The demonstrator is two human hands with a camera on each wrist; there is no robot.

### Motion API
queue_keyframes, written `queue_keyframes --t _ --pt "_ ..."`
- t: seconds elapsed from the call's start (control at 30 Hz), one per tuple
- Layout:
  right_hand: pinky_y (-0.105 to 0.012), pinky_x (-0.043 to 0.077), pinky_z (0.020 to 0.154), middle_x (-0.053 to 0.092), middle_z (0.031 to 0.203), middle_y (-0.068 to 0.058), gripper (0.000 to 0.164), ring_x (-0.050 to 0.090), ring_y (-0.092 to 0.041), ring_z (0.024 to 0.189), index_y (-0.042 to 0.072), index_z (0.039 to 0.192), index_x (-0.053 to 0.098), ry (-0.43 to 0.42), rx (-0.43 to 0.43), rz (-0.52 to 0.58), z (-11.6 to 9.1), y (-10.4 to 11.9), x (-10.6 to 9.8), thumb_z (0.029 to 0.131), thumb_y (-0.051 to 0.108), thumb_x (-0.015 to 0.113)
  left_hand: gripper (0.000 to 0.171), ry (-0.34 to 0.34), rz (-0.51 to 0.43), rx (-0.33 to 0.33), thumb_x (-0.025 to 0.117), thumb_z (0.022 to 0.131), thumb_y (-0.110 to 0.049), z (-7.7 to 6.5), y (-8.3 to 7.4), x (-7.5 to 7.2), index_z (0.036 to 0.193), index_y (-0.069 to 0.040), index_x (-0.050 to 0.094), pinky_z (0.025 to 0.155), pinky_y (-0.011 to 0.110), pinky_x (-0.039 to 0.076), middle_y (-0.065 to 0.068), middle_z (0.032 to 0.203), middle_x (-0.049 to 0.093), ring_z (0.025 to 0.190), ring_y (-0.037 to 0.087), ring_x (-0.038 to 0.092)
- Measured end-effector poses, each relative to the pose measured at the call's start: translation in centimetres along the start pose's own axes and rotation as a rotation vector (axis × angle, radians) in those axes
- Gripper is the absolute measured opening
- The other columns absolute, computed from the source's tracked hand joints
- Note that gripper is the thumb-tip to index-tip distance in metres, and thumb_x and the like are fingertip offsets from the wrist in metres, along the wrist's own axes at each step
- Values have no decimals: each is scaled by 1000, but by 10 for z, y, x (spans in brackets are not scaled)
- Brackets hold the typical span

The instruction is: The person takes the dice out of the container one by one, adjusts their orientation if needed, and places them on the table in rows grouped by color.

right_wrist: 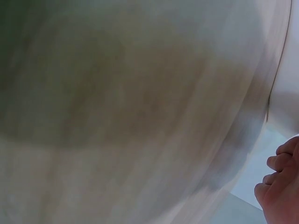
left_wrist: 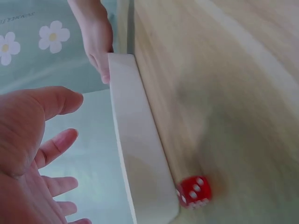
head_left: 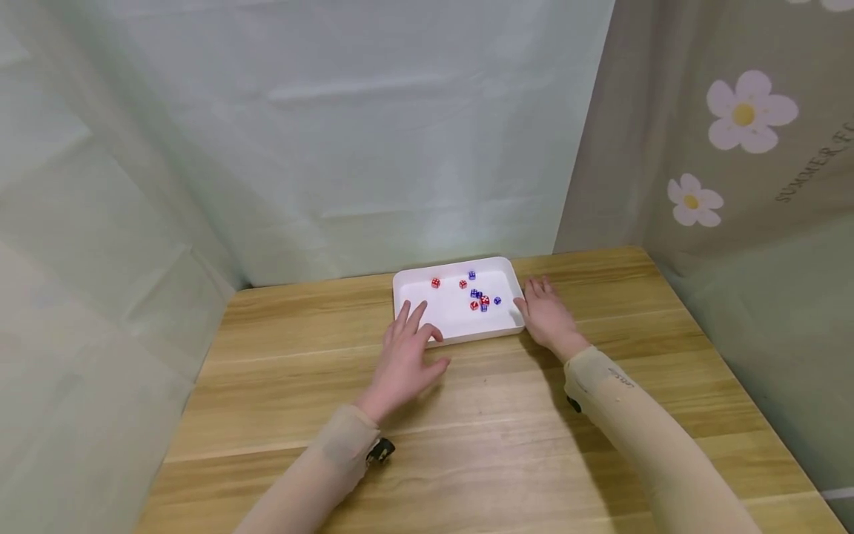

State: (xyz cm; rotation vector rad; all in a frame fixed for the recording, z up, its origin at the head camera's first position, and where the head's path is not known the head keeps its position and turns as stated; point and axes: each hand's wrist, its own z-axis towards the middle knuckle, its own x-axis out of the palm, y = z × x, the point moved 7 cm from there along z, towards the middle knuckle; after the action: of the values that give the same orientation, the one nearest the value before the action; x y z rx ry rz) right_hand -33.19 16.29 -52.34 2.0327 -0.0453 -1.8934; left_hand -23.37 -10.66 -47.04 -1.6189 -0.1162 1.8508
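Note:
A shallow white tray (head_left: 460, 335) lies near the table's back edge, with several red dice (head_left: 436, 283) and blue dice (head_left: 471, 275) in it, mostly toward its right half. My left hand (head_left: 403, 360) hovers at the tray's near left corner, fingers spread and holding nothing. Outside the tray, a red die (left_wrist: 194, 191) sits on the table against its wall in the left wrist view; the left hand hides it from the head camera. At the tray's right end rests my right hand (head_left: 548, 315), thumb at the rim and the other fingers extended along the outside.
The wood-grain table (head_left: 494, 437) ends just behind the tray, where a pale curtain (head_left: 400, 148) hangs. Another curtain with white flowers (head_left: 743, 115) hangs along the right side.

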Motion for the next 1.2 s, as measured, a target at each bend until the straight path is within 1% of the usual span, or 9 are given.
queue_keyframes --t 0.1,0.3,0.53,0.63,0.77,0.87,0.97,1.1,1.2 --pt "-55 11 130 20 171 -31 67 9 -50 160 -13 163 21 1 1 3 -1 1 -1 118 37 25 32 -5 -5 -2 88 88 -30 8 -4 3 108 -13 69 123 71 18 21 171 32 162 46 12" --pt "-55 10 130 18 171 -31 66 8 -50 160 -13 163 20 5 4 4 -1 3 -2 118 36 25 33 2 -21 -24 84 92 -32 27 -9 11 111 -9 70 124 68 18 21 172 29 162 46 10" --pt "-56 11 130 18 171 -32 67 8 -51 160 -13 163 20 4 7 14 -1 4 2 118 36 26 30 11 -30 -96 82 93 -35 45 -5 19 107 -12 69 124 67 20 20 173 29 162 45 11" --pt "-56 11 130 17 171 -32 68 8 -51 160 -14 162 19 5 13 17 -1 3 2 118 37 26 32 13 -18 -108 81 93 -36 51 -4 23 109 -12 69 125 66 19 21 173 28 162 45 11" --pt "-55 11 130 18 171 -32 68 9 -50 160 -14 163 18 4 19 17 -2 2 -1 118 37 26 34 22 -10 -144 80 94 -37 63 -1 30 112 -10 69 126 63 19 23 172 29 162 45 12" --pt "-55 11 130 19 171 -32 68 9 -51 160 -14 163 19 1 15 13 -2 2 -3 118 37 27 33 23 1 -181 80 94 -37 72 3 35 111 -11 69 125 61 21 23 171 30 162 45 13" --pt "-55 12 130 20 171 -33 68 9 -51 160 -14 162 19 -1 10 11 -2 3 -5 118 37 27 33 30 20 -202 80 94 -37 81 4 39 113 -12 70 125 61 23 22 171 31 161 45 15" --pt "-55 12 130 21 171 -31 67 10 -50 160 -12 163 21 0 5 -2 -4 4 -5 118 37 29 34 54 54 -203 78 95 -39 89 2 44 115 -13 70 124 59 26 21 170 32 161 44 16" --pt "-55 13 130 22 171 -30 67 11 -49 160 -10 164 22 -2 -3 -4 -4 7 -3 118 37 31 33 55 74 -195 78 94 -38 92 -1 46 114 -12 71 123 59 28 21 169 36 160 44 18"
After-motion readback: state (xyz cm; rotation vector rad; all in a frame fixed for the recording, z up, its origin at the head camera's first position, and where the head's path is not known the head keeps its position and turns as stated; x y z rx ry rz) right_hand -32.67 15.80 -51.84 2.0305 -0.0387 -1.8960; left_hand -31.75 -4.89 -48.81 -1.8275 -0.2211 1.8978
